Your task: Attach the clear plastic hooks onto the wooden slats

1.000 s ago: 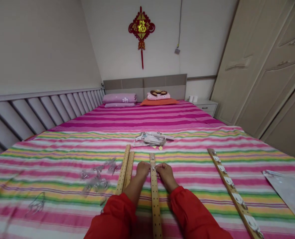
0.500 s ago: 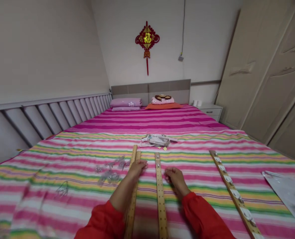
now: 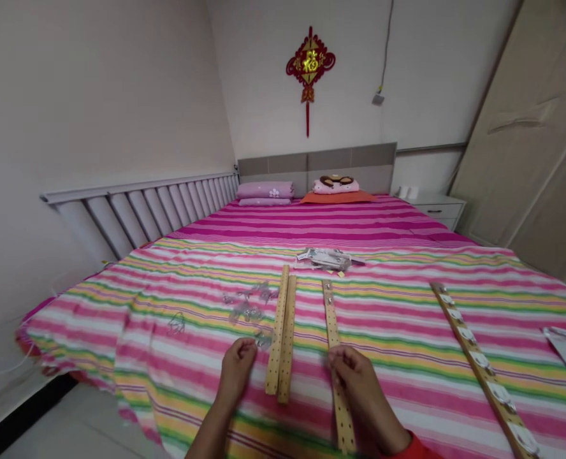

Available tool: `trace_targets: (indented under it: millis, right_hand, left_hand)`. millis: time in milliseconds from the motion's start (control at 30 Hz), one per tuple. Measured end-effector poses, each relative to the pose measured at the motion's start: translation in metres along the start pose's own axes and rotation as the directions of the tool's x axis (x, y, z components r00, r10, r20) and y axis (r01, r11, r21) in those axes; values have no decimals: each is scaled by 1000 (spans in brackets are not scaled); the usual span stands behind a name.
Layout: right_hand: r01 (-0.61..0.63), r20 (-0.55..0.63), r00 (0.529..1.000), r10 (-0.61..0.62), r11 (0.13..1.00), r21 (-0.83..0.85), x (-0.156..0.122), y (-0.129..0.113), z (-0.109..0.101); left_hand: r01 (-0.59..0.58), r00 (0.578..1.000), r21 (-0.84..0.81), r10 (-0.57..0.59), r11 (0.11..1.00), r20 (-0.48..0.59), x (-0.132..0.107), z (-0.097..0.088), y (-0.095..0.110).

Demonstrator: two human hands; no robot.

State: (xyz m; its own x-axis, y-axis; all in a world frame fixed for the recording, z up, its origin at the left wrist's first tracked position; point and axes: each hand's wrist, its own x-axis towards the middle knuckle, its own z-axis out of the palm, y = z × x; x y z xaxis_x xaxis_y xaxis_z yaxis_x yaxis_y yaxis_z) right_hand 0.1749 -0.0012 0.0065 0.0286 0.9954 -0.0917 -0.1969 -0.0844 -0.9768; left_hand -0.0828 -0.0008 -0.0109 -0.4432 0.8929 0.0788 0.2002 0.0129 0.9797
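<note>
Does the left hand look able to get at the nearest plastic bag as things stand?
Probably yes: the left hand is right at the bag, and nothing visible blocks the way.

Left hand point(image 3: 238, 363): bare, five-fingered, slender at the wrist. Left forearm point(image 3: 215, 417): bare along its visible length, narrow and smooth in outline. Right hand point(image 3: 359, 386): bare, same build. Right sleeve point(image 3: 414, 447): solid red, unpatterned where visible, ending on the forearm behind the wrist. Only a small section shows, so the fabric appears plain but its weave cannot be confirmed.
</note>
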Motion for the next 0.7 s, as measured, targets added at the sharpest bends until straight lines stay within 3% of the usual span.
trace_targets:
  millis: [200,400,533,700]
  right_hand:
    - [10,186,982,7,996,-90,-21,12,37]
    - [-3,226,973,39,988,-154,-34,25,46]
    - [-26,237,970,62,988,-153,-40,24,49]
    - [-17,238,970,50,990,-137,-45,17,53]
  left_hand:
    - [-49,997,67,53,997,-51,-1,14,-4]
    - [-55,998,61,56,997,-8,-5,9,2]
    - [70,997,-126,-67,990,24,-14,5,11]
    - [226,967,-314,-174,922,184,-31,0,27]
